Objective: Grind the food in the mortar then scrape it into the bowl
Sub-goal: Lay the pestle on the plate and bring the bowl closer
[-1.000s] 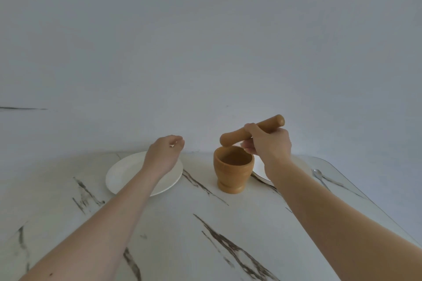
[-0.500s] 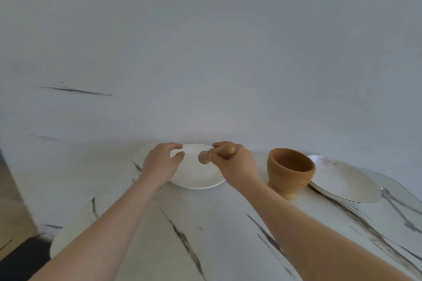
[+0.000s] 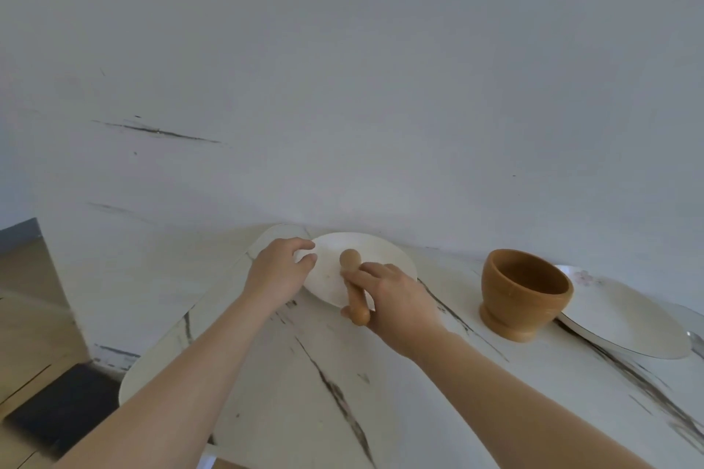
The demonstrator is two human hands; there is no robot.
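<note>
A wooden mortar stands upright on the marble table, to the right of both hands; its inside is hidden from this angle. My right hand grips the wooden pestle, which lies across the near edge of a white plate with its round head over the plate. My left hand rests at the plate's left rim, fingers curled around the edge. A second white plate with a faint flower print sits behind and right of the mortar.
The marble table has dark veins and a rounded left end. A white wall runs right behind the dishes. A spoon peeks in at the far right edge. Wooden floor and a dark mat lie below left.
My right hand carried the pestle from above the mortar leftwards and lowered it onto the left plate. My left hand moved to that plate's rim. The view swung left.
</note>
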